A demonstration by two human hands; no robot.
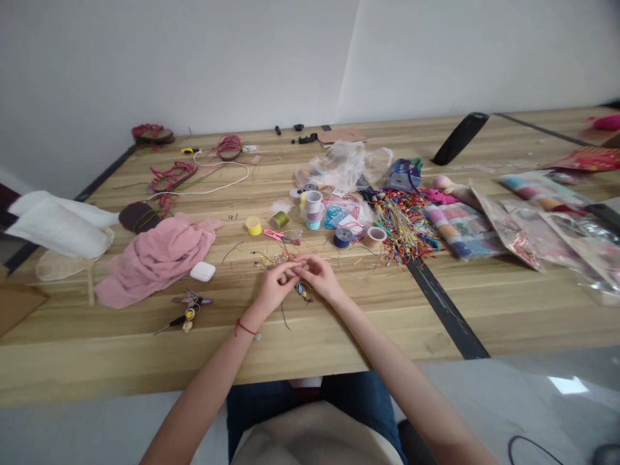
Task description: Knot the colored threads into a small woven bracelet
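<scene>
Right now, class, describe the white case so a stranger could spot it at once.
On the wooden table, find the crumpled pink cloth. The white case lies at its right edge, toward the left hand; it alone is smooth, rounded.

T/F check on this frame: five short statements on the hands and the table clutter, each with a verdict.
1. Both hands, left hand and right hand, meet on a small bundle of coloured threads. True.
2. The red string bracelet is on the right wrist. False: the red string bracelet sits on the left wrist.
3. The pink cloth lies to the left of the hands. True.
4. The pile of multicoloured strands lies left of the pink cloth. False: the pile of multicoloured strands is right of the hands and farther back.
5. A yellow spool stands on the table beyond the hands. True.
</scene>
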